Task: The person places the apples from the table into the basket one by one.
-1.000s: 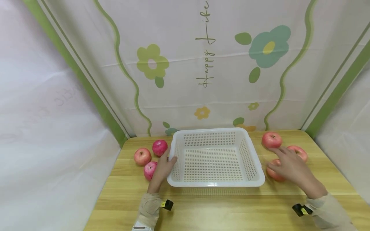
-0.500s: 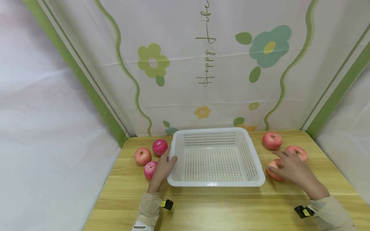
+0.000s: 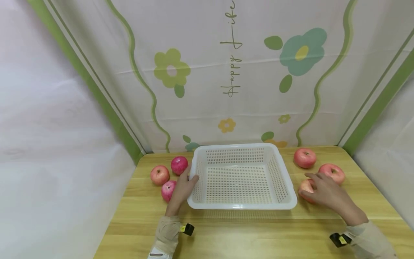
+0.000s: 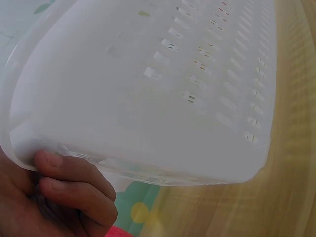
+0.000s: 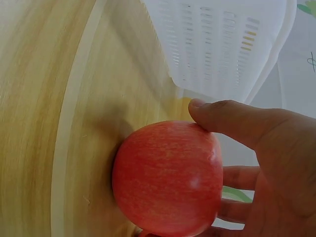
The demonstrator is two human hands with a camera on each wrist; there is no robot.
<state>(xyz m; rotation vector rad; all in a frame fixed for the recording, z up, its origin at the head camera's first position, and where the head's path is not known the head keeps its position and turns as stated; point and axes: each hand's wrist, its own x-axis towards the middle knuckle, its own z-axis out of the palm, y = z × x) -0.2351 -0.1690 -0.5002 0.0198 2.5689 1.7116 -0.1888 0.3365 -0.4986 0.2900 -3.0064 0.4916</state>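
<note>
A white perforated plastic basket (image 3: pixel 239 206) stands mid-table, with no fruit in it. My left hand (image 3: pixel 183 187) grips its left rim, thumb over the inside and fingers curled beneath, as the left wrist view shows along the basket wall (image 4: pixel 123 113). To the right, my right hand (image 3: pixel 328 192) holds the nearest red apple (image 3: pixel 306 186), which sits on the table. In the right wrist view the thumb lies on one side of that apple (image 5: pixel 168 177) and the fingers reach round the other, partly hidden. Two more apples are close by, one behind (image 3: pixel 305 158) and one to the right (image 3: pixel 333 173).
Left of the basket lie a pale red apple (image 3: pixel 160 175) and two magenta round fruits, one farther back (image 3: pixel 179 165) and one partly behind the left wrist (image 3: pixel 168 190). A printed cloth (image 3: pixel 200 100) hangs behind the wooden table (image 3: pixel 252 233).
My right hand has drawn back slightly from above the apples and closed round the nearest one. The left hand and basket have stayed in place.
</note>
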